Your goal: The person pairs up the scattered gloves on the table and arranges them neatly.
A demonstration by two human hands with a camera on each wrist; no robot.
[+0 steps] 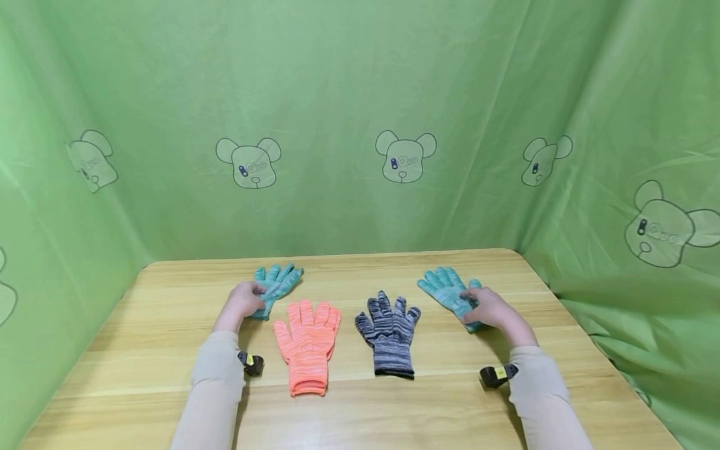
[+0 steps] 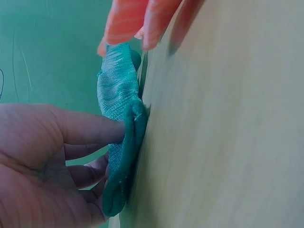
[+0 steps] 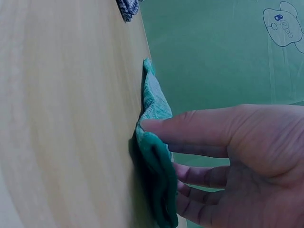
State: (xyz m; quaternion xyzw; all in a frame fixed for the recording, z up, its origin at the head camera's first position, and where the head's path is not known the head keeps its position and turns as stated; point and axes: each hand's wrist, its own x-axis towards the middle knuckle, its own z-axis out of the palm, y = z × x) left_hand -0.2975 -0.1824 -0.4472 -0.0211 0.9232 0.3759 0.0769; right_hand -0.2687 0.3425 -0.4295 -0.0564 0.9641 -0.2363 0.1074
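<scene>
Two teal knit gloves lie on the table, one at the far left and one at the far right. My left hand point(image 1: 245, 300) is at the left teal glove point(image 1: 277, 289), its thumb touching the glove near the dark cuff point(image 2: 128, 161) in the left wrist view and its other fingers along the far side. My right hand point(image 1: 490, 307) touches the right teal glove point(image 1: 448, 289) near its cuff, thumb and fingers spread apart. In the right wrist view, that thumb rests just above the dark teal cuff point(image 3: 161, 175).
Between the hands lie an orange knit glove point(image 1: 308, 344) and a black-and-grey striped glove point(image 1: 392, 334), fingers pointing away. The wooden table point(image 1: 360, 412) is bordered by green curtains point(image 1: 326, 81) printed with bear heads. Small black devices sit at both wrists.
</scene>
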